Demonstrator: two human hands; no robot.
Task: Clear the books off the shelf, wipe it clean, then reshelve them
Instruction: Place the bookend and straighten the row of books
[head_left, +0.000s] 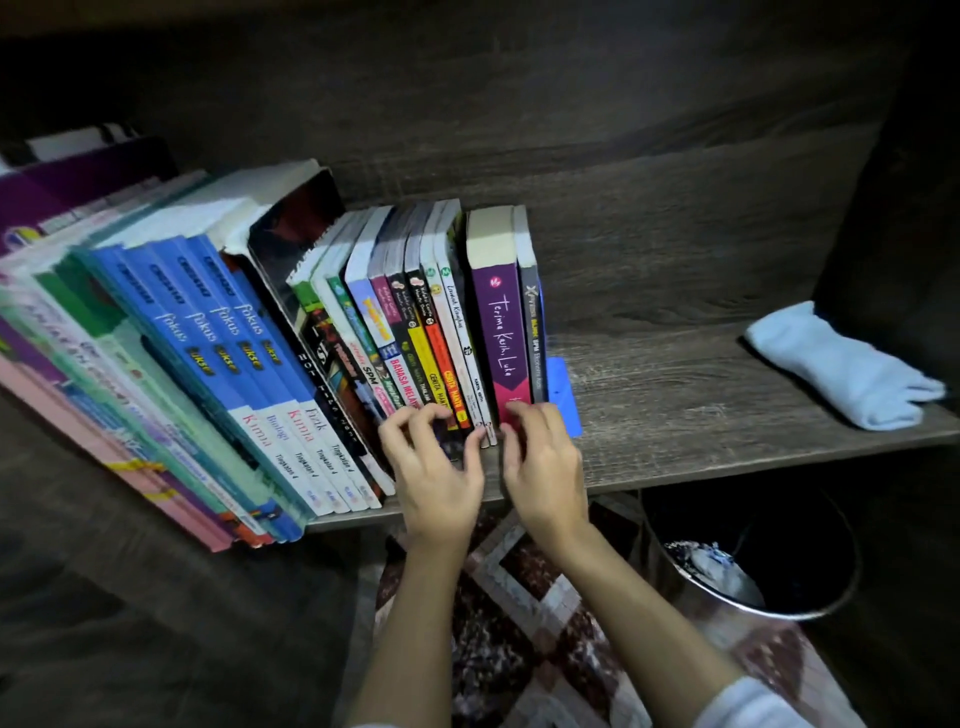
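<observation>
In the head view, the books (322, 332) are seen standing in a row on the dark wooden shelf (675, 415), across the left and centre of the frame, spines outward, with those at the left leaning. Near the row's right end a thick purple book (501, 332) is propped by a blue bookend (563, 395). All are judged to be paperbacks. The slim ones are likely light and floppy, liable to fan or slide if taken loosely, and the thick one heavier and stiffer. A hold is best taken across several spines at once, squeezed from both sides. The left hand (431, 467) is curled at the foot of the slim spines, the right hand (545, 467) at the foot of the purple book. Whether anything is actually pinched cannot be told, as the fingers are blurred. A pale blue cloth (841, 369) lies at the shelf's right end, well apart. Below, a bin (769, 525) and a patterned rug (519, 597) are visible.
</observation>
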